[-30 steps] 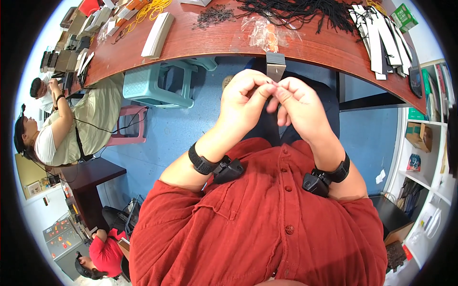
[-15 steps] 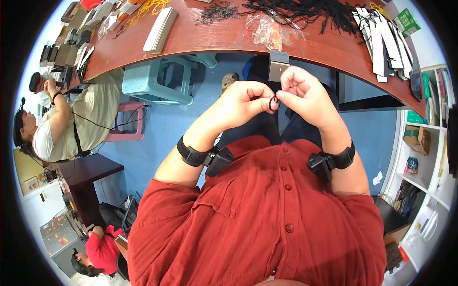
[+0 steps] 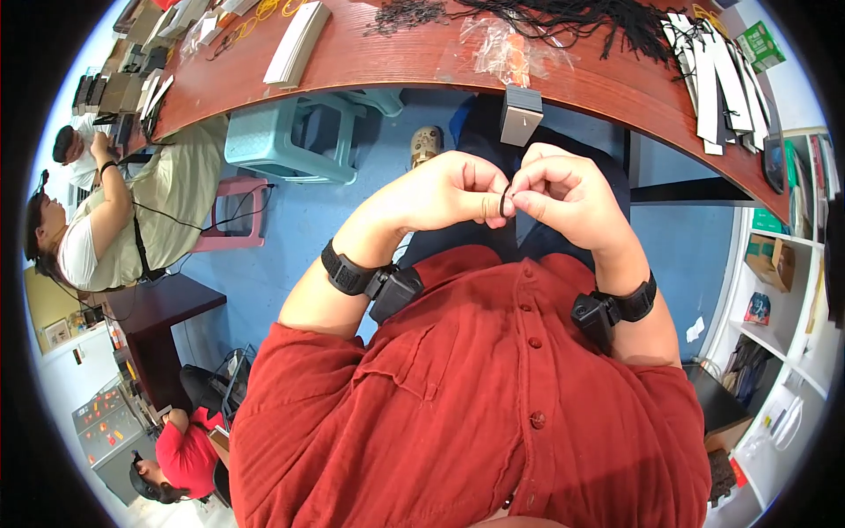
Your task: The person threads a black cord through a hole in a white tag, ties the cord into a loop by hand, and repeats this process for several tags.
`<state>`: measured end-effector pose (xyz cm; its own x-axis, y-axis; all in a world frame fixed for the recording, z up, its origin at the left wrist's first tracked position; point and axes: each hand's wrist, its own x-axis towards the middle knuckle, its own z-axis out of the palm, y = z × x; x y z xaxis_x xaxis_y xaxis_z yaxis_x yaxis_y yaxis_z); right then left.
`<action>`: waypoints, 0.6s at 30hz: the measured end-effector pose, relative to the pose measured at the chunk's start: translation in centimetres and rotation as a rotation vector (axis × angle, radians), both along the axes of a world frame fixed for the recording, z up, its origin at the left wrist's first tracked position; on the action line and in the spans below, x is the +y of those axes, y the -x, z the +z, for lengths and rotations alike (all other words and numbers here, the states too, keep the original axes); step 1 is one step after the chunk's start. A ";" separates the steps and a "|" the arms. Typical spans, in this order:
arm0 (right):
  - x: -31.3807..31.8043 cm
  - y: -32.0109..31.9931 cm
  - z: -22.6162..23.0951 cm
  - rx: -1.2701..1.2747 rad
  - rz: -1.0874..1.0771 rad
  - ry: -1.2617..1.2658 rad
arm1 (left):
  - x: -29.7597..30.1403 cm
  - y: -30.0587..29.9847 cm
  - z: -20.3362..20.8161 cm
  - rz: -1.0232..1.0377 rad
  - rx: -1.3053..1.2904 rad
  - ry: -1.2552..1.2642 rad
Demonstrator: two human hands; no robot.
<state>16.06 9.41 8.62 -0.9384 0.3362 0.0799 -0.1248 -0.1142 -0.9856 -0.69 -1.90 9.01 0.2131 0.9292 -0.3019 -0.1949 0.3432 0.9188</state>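
My left hand (image 3: 466, 190) and my right hand (image 3: 563, 195) meet in front of my lap, below the table's edge. Between their fingertips is a thin black cord (image 3: 503, 206), bent into a small narrow loop. The left thumb and index finger pinch one side of it, while the right fingertips press together at its upper part. Its ends are hidden by my fingers. Just above the hands, a small box (image 3: 521, 118) with a dark top and a lighter face stands at the table's edge.
On the red-brown table (image 3: 378, 66) lie a white stack of strips (image 3: 297, 46), crumpled clear plastic bags (image 3: 502, 55), a heap of black cords (image 3: 607, 25) and white strips with black cords (image 3: 711, 84). A pale blue stool (image 3: 273, 145) stands under it. Two people work at left.
My hands have come slightly closer together and tilted. The cord's rounder loop now looks narrower, with the right fingertips nearer its top. The view has shifted a little.
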 end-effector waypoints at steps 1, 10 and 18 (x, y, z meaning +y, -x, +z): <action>-0.2 0.2 -0.2 0.002 0.000 0.001 | 0.1 0.1 -0.1 0.000 0.002 0.001; -1.3 1.7 -1.8 -0.112 -0.321 0.092 | 0.8 -1.7 0.6 0.388 0.827 -0.128; -1.4 0.8 0.1 -0.102 -0.495 -0.482 | 0.2 -1.8 0.3 0.502 0.481 -0.120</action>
<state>15.24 8.00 8.75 -0.6946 0.6756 0.2472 0.0467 0.3852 -0.9216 1.15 -1.75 9.32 -0.3816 0.9130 -0.1444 0.1342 0.2093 0.9686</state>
